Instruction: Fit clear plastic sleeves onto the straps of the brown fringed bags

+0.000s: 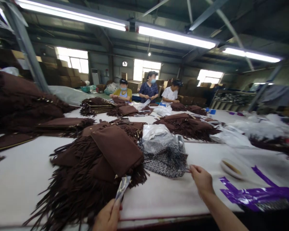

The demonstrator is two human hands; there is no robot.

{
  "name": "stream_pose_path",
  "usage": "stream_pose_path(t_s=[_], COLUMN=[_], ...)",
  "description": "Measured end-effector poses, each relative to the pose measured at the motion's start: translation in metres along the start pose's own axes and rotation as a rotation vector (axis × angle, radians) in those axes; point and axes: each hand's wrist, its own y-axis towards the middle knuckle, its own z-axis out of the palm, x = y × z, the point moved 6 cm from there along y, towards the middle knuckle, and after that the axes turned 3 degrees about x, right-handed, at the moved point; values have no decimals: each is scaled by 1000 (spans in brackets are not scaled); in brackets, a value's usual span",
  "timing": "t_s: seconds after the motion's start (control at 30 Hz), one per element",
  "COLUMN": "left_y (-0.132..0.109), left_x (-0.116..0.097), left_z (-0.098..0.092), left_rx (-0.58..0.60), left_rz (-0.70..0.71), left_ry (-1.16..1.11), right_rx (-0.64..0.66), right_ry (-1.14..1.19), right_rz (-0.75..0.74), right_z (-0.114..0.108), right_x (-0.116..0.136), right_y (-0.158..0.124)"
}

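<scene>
My left hand (108,218) is at the near table edge, fingers closed on a small clear plastic packet (122,187) that rises toward a brown fringed bag (110,154) on top of a pile. My right hand (201,179) reaches forward over the white table (24,173), its fingertips pinched at the edge of a grey speckled fabric piece (166,162). A crumpled clear plastic bag (156,136) lies on that fabric.
More piles of brown fringed bags (185,123) cover the table, with a tall stack (16,102) at left. A tape roll (231,166) and purple plastic strips (255,194) lie at right. Three people (149,89) work at the far end.
</scene>
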Motion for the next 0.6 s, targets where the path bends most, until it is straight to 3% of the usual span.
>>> stream_pose_path(t_s=[0.1, 0.23, 0.33, 0.43, 0.6], left_y=[-10, -16, -19, -22, -24], left_x=[-16, -30, -30, -27, -23], left_z=[-1, 2, 3, 4, 2], left_rx=[-36, -52, -38, -17, -32], left_rz=[71, 144, 131, 144, 211], left_ry=[63, 284, 448, 555, 685], right_rx=[152, 726, 981, 1029, 1032], right_ry=[83, 249, 233, 183, 53], right_rz=[-9, -189, -210, -196, -195], right_z=[21, 84, 122, 151, 181], right_x=[38, 124, 164, 178, 174], right_y=[-44, -120, -159, -169, -165])
